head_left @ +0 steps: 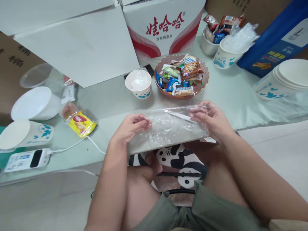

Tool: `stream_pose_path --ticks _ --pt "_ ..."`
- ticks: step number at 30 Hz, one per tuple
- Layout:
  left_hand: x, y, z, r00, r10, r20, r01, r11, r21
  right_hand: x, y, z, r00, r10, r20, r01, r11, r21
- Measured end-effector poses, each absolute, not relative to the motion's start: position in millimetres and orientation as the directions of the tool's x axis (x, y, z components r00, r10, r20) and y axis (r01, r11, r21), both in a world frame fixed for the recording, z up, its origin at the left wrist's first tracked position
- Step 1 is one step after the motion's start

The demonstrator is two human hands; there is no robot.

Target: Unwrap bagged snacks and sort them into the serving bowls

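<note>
A clear plastic bag (pixel 168 126) is stretched flat between my two hands, over the front edge of the table. My left hand (pixel 134 126) pinches its left end, fingers closed. At the other end, my right hand (pixel 213 118) has its fingers closed on the bag's upper right part. A thin white strip (pixel 181 116) shows at the bag near my right fingers; whether it lies inside cannot be made out. Just beyond the bag stand a paper cup (pixel 143 93) with clear plastic in it and a pinkish bowl (pixel 204 80) of wrapped snacks.
To the left lie a yellow snack packet (pixel 83 124), a white power bank (pixel 26 160) with a cable, and tipped paper cups (pixel 39 134). White cartons (pixel 163 29) stand at the back. At right are stacked paper cups (pixel 269 81), a blue bag (pixel 262 41) and a cup of plastic (pixel 223 59).
</note>
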State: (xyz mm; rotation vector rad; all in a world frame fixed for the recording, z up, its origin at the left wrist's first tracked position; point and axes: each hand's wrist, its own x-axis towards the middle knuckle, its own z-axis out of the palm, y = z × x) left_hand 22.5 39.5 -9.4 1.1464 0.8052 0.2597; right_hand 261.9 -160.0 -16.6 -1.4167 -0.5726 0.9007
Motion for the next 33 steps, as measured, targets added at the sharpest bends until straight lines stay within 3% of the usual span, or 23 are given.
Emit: stream_pose_path --ticks 4,9,13,16,19,23,25,28,33 --pt "27.1 39.7 -12.5 0.583 0.739 -0.339 0.123 0.332 0.935 261.5 -160.0 -17.8 0.433 0.878 -0.206 -0.017 -0.22 -0.975" --pt "29.0 39.0 -16.9 0.503 0.837 -0.216 0.156 0.158 0.975 257.0 -158.0 -14.4 0.631 0.769 -0.104 0.037 -0.164 -0.986" --pt "26.4 36.4 -17.2 0.489 0.859 -0.153 0.12 0.108 0.987 253.3 -155.8 -12.0 0.679 0.733 -0.047 0.096 -0.152 -0.984" --pt "26.5 28.4 -13.2 0.392 0.917 -0.079 0.06 0.061 0.996 246.6 -155.7 -9.6 0.768 0.641 -0.001 0.101 -0.122 -0.987" --pt "31.4 8.0 -6.6 0.264 0.963 0.043 0.006 -0.046 0.999 232.2 -158.5 -3.5 0.839 0.522 0.149 0.204 -0.049 -0.978" --pt "42.4 -28.0 -2.8 0.238 0.941 0.242 -0.059 -0.235 0.97 205.8 -166.0 5.1 0.697 0.445 0.563 0.625 0.008 -0.78" --pt "46.7 -42.1 -4.8 0.283 0.899 0.336 -0.059 -0.333 0.941 194.8 -168.6 6.0 0.573 0.457 0.68 0.742 0.063 -0.668" --pt "51.8 -55.9 -9.9 0.41 0.843 0.349 -0.061 -0.357 0.932 184.7 -167.6 2.1 0.479 0.557 0.678 0.748 0.145 -0.648" --pt "65.1 -66.2 -15.9 0.567 0.805 0.173 -0.185 -0.08 0.979 180.2 -157.2 -7.5 0.208 0.783 0.587 0.592 0.377 -0.712"
